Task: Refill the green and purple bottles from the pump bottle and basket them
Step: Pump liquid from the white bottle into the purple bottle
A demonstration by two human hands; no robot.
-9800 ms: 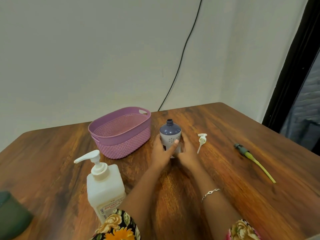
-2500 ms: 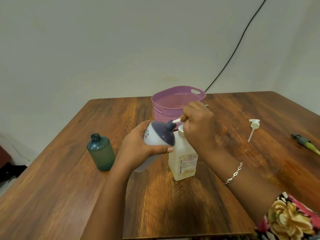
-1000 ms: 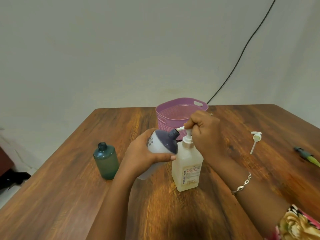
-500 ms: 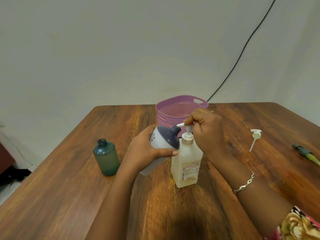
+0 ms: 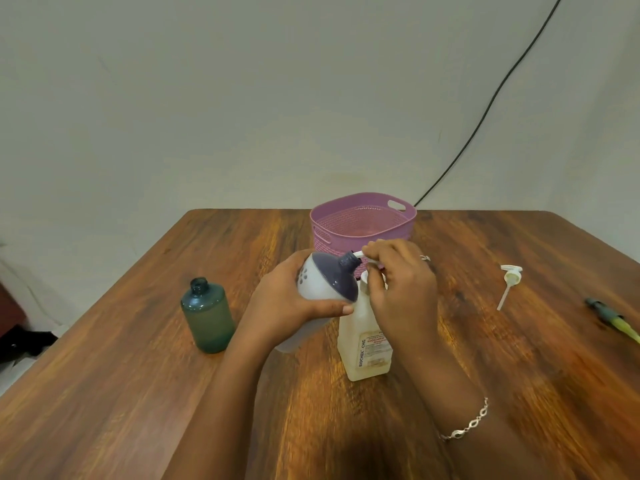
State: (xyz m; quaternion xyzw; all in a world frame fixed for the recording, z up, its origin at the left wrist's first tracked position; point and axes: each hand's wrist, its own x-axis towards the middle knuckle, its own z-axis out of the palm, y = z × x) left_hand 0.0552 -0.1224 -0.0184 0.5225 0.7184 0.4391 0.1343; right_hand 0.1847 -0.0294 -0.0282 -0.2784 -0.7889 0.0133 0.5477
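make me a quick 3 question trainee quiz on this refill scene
1. True or false: the green bottle stands uncapped on the table, outside the basket.
2. The left hand grips: A) the green bottle, B) the purple bottle, C) the basket.
3. Short answer: whose head does the right hand hold?

Key: 1 true; 2 B; 3 the pump bottle.
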